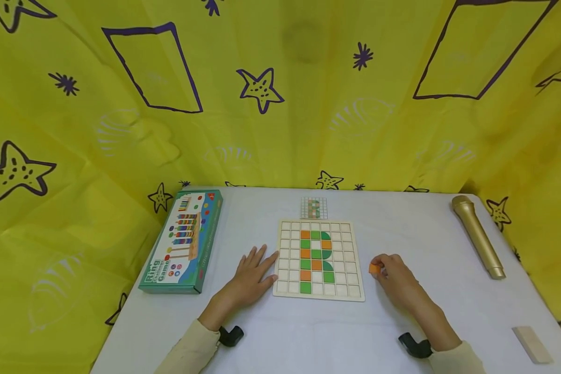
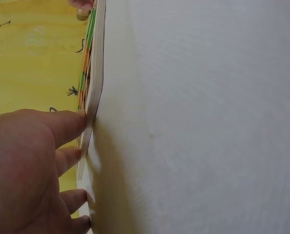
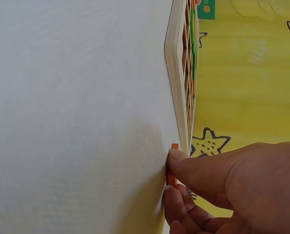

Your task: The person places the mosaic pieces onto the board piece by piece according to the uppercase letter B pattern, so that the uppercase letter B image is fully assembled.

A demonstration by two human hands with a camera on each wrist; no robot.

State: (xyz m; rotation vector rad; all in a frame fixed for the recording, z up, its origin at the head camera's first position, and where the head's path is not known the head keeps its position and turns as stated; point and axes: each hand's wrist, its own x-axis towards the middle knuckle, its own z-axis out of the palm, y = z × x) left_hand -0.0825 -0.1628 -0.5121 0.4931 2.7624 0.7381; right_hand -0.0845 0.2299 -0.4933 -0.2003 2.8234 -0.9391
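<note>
A wooden grid board point(image 1: 287, 285) lies mid-table, with green and orange tiles point(image 1: 306, 264) set in it in the shape of an R. My left hand point(image 1: 250, 278) rests with fingers spread at the board's left edge; in the left wrist view its thumb and index fingertips are right at the wooden side. To the right of the board, my right hand point(image 1: 397, 280) pinches an orange tile point(image 1: 375, 269) between thumb and fingers, low over the white tabletop. In the right wrist view the orange tile point(image 3: 172, 179) shows edge-on under the thumb.
Behind the board lies a small pattern card point(image 1: 314, 208) with a printed R. A green ring game box point(image 1: 182, 241) stands at the left. On the right are a gold microphone point(image 1: 479, 236) and a pale wooden block point(image 1: 532, 344). A yellow curtain point(image 1: 299, 140) hangs behind the table.
</note>
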